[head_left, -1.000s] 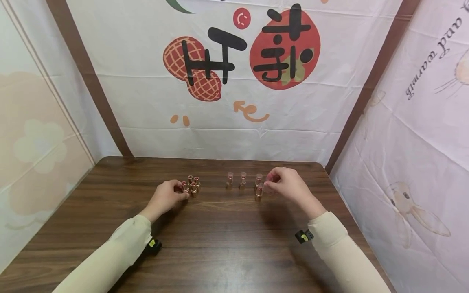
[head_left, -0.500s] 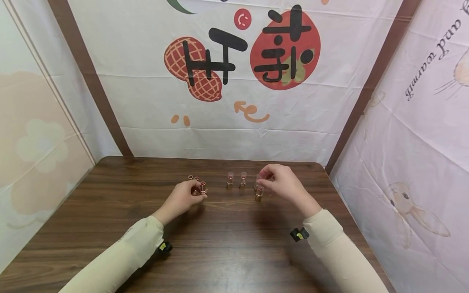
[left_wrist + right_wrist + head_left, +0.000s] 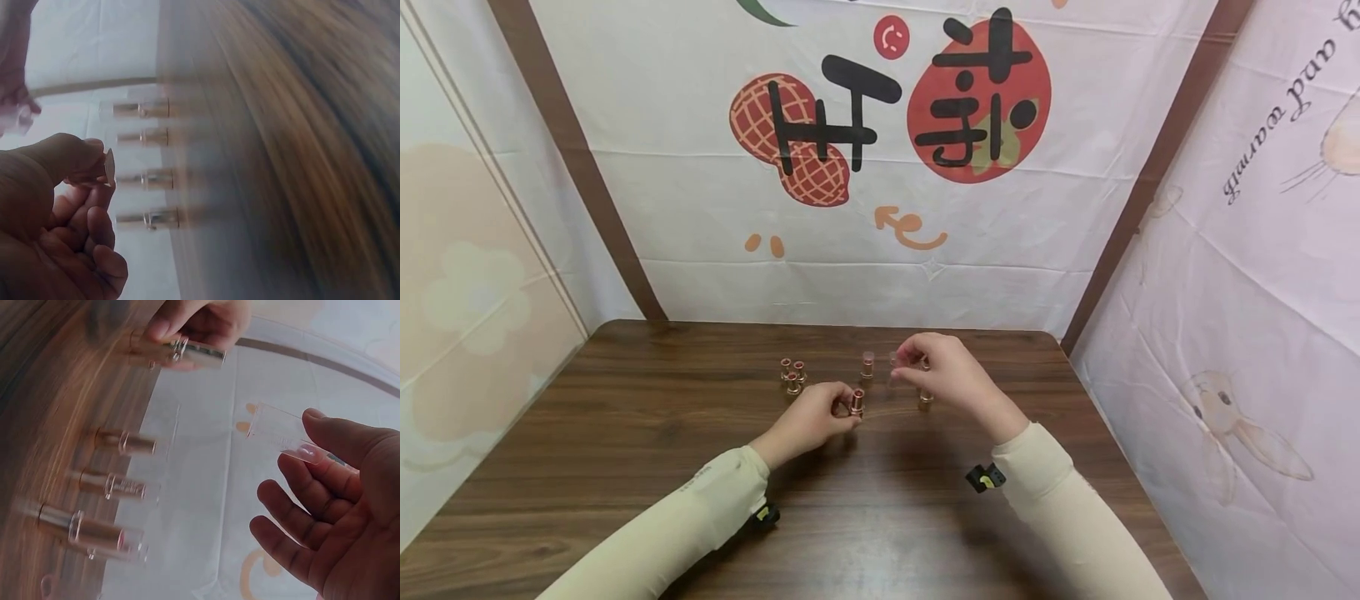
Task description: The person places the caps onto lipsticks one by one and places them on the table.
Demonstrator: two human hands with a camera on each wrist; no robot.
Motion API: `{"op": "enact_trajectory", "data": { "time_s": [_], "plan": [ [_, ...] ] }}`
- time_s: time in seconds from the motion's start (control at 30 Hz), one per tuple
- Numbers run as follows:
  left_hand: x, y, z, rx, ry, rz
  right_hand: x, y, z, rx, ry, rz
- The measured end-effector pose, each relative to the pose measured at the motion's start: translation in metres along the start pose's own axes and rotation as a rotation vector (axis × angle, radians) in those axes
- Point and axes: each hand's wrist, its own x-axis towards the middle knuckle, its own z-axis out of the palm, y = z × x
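My left hand [image 3: 816, 421] pinches a gold lipstick tube [image 3: 857, 402] upright above the table; the right wrist view shows the same lipstick tube [image 3: 197, 353] from the side. Thumb and fingers of my right hand [image 3: 951, 375] pinch a clear cap [image 3: 278, 431], raised off the table. Behind and beside that hand stand gold lipsticks with clear caps, one [image 3: 868, 367] to its left and another [image 3: 926, 398] just below it. Others there are partly hidden by the hand. Left of my left hand, 3 lipsticks without visible caps [image 3: 792, 383] stand close together.
The dark wooden table [image 3: 700, 500] ends at a rounded back edge, with a printed white cloth [image 3: 700, 208] hanging behind it. More printed cloth [image 3: 1225, 333] hangs along the right side.
My left hand has lifted a lipstick from the left cluster and carried it right, toward the capped ones. My right hand has moved left with the clear cap.
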Motion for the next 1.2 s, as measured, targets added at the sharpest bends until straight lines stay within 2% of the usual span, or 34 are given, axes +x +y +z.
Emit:
{"op": "enact_trajectory", "data": {
  "time_s": [0.2,0.47,0.87,1.2],
  "plan": [
    [0.006,0.009,0.006,0.030,-0.023,0.039,0.003,-0.011,0.004,0.000,-0.013,-0.018],
    [0.009,0.017,0.009,0.034,-0.047,0.023,0.005,-0.018,0.010,-0.002,-0.050,-0.061],
    [0.011,0.026,0.008,0.025,-0.028,0.044,0.004,-0.021,0.015,-0.119,-0.059,-0.067],
    [0.012,0.030,0.005,0.000,-0.025,0.058,0.005,-0.020,0.022,-0.139,-0.093,-0.102]
  ]
}}
